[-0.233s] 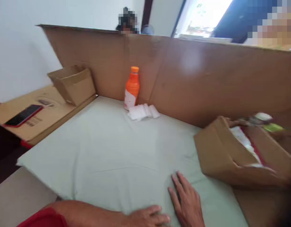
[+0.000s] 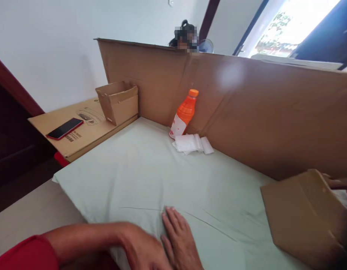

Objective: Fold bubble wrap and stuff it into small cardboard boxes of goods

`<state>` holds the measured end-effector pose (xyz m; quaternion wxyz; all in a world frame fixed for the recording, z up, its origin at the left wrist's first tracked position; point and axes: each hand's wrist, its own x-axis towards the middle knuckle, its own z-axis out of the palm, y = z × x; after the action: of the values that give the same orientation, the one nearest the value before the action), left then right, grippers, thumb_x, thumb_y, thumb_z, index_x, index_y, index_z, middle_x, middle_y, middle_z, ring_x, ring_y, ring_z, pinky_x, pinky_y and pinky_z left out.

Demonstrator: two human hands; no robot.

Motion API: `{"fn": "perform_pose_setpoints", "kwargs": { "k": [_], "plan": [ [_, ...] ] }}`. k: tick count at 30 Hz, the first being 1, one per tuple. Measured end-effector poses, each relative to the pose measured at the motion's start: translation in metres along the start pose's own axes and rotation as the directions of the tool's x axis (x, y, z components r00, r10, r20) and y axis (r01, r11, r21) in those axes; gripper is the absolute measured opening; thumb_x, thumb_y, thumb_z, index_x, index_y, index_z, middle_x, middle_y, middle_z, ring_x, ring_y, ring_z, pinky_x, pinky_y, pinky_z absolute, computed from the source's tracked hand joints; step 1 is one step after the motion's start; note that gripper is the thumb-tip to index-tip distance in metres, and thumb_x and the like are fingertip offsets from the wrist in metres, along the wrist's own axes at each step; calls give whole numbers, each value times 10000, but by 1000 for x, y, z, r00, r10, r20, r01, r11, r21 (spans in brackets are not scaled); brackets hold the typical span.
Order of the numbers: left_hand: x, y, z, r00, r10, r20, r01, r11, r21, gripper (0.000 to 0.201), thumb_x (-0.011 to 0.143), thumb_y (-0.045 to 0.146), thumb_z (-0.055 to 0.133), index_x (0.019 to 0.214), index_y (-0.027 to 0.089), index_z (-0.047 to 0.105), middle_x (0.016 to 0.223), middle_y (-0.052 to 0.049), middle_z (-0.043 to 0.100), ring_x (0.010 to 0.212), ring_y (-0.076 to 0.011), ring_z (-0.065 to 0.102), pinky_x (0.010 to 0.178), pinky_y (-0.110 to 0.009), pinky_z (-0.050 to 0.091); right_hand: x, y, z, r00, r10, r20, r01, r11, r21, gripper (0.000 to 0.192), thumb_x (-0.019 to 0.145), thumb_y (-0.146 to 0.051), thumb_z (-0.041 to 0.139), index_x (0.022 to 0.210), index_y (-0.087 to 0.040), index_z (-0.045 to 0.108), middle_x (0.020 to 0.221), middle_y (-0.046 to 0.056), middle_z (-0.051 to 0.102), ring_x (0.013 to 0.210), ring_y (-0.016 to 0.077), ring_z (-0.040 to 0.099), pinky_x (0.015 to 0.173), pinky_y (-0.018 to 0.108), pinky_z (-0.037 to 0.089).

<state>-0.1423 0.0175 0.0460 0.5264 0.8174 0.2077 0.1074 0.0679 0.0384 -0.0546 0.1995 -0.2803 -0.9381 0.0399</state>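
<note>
My right hand point(image 2: 180, 240) lies flat on the pale green cloth point(image 2: 139, 168), fingers stretched forward, nothing held. Close against its left side is my left hand point(image 2: 147, 249), its wrist bent and its fingers pointing down past the lower edge, where they are out of sight. A red sleeve point(image 2: 27, 253) covers the upper part of that arm. Farther back on the cloth, an orange bottle point(image 2: 184, 114) with a white label leans toward the right, near the cardboard wall. In front of its base lie folded pieces of bubble wrap point(image 2: 187, 143).
A tall cardboard wall point(image 2: 246, 112) runs along the back. An open cardboard box point(image 2: 300, 213) stands at right. At left, a smaller open box point(image 2: 125, 108) and a phone point(image 2: 65, 128) rest on a flat carton point(image 2: 69, 148). Beyond the wall a person's head point(image 2: 186, 37) shows.
The view has swung left, so the bottle, boxes and wall appear farther right. My right hand has come closer to my left hand, whose fingers have dropped out of sight.
</note>
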Motion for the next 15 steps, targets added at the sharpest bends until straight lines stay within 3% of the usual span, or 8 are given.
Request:
{"fn": "perform_pose_setpoints", "kwargs": {
  "k": [1, 2, 3, 6, 9, 11, 13, 15],
  "plan": [
    [-18, -1, -25, 1000, 1, -31, -1, 1000, 5, 354, 883, 375, 664, 1203, 233, 716, 1184, -18, 745, 1054, -235, 717, 880, -290, 573, 22, -11, 3, 997, -43, 66, 37, 995, 88, 595, 936, -304, 560, 1513, -202, 461, 1529, 119, 528, 1398, 311, 489, 1110, 462, 425],
    [-36, -3, -53, 977, -50, -206, 63, 997, 54, 386, 888, 344, 640, 1249, 215, 692, 1226, -47, 737, 1093, -239, 704, 943, -307, 553, 44, -21, 6, 988, -82, 135, 59, 984, 166, 587, 922, -320, 579, 1489, -199, 491, 1533, 118, 524, 1402, 318, 482, 1123, 476, 419],
    [-53, -5, -84, 898, -103, -428, 176, 975, 136, 405, 904, 310, 597, 1290, 208, 666, 1282, -77, 714, 1150, -243, 679, 1003, -335, 527, 65, -30, 8, 973, -115, 198, 69, 971, 228, 564, 914, -331, 591, 1456, -192, 525, 1536, 118, 521, 1403, 324, 477, 1130, 489, 415],
    [-95, -13, -185, 527, 19, -850, 524, 780, 342, 424, 896, 216, 537, 1306, 170, 639, 1386, -133, 643, 1321, -277, 560, 1171, -462, 388, 114, -50, 13, 940, -175, 294, 74, 943, 324, 451, 932, -312, 574, 1362, -174, 593, 1534, 118, 522, 1391, 322, 478, 1127, 502, 416],
    [-121, -20, -277, 221, 127, -967, 818, 515, 255, 531, 843, 72, 541, 1372, 95, 571, 1483, -183, 537, 1437, -327, 421, 1222, -519, 278, 134, -54, 21, 952, -173, 253, 70, 926, 371, 365, 950, -286, 557, 1293, -178, 616, 1491, 123, 563, 1354, 303, 509, 1091, 478, 443],
    [-131, -24, -321, 122, 129, -984, 892, 420, 166, 568, 897, 64, 506, 1462, 35, 456, 1494, -200, 507, 1472, -331, 355, 1234, -502, 223, 135, -50, 27, 965, -175, 197, 85, 914, 398, 326, 945, -264, 563, 1255, -185, 623, 1454, 120, 595, 1335, 285, 528, 1077, 456, 452],
    [-137, -28, -349, 89, 107, -990, 911, 394, 124, 513, 989, 139, 465, 1482, 13, 404, 1430, -190, 549, 1419, -323, 421, 1194, -519, 285, 131, -44, 31, 973, -180, 146, 105, 903, 416, 314, 933, -242, 575, 1238, -186, 622, 1429, 120, 613, 1329, 271, 535, 1073, 439, 456],
    [-141, -31, -364, 75, 80, -994, 913, 395, 101, 441, 1019, 272, 518, 1416, 82, 493, 1355, -145, 596, 1267, -288, 563, 1079, -516, 446, 129, -40, 32, 976, -184, 112, 119, 895, 429, 318, 911, -220, 591, 1226, -186, 619, 1414, 119, 624, 1320, 266, 545, 1066, 431, 463]
  ]
}}
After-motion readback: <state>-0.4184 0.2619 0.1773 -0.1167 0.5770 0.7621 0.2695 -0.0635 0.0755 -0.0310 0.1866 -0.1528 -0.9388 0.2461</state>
